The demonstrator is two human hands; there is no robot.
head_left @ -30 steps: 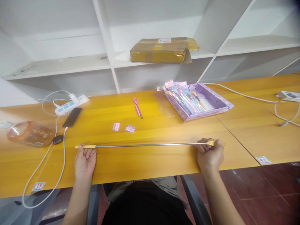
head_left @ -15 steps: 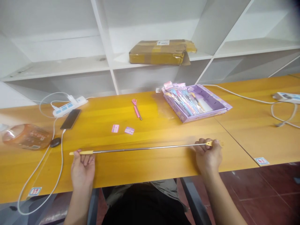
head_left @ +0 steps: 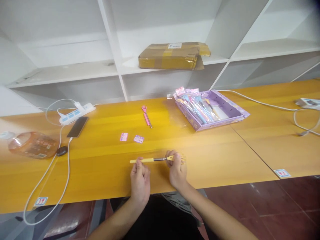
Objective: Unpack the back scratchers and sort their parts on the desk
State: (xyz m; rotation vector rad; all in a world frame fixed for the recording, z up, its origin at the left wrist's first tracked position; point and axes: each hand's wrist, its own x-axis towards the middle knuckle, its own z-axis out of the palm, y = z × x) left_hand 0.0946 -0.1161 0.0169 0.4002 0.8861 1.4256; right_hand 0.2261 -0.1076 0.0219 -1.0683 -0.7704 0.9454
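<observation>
A yellow telescopic back scratcher (head_left: pixel 159 159) lies level between my two hands above the front of the table, its metal rod collapsed short. My left hand (head_left: pixel 140 181) is closed around the yellow handle. My right hand (head_left: pixel 178 171) pinches the yellow claw head at the other end; the fingers partly hide it. Farther back on the table lies a pink back scratcher (head_left: pixel 146 116), its pink handle beside a metal rod. Two small printed cards, a pink card (head_left: pixel 123 137) and a purple card (head_left: pixel 138 139), lie in front of it.
At the back right stands a purple tray (head_left: pixel 225 120) with several bagged back scratchers. On the left are a phone (head_left: pixel 77 127), a power strip (head_left: pixel 77 114), white cables and an orange bottle (head_left: pixel 33 145). A taped cardboard box (head_left: pixel 172 56) sits on the shelf.
My hands have come inward toward each other. The yellow back scratcher's long metal rod has slid together and is now short, with both ends still held.
</observation>
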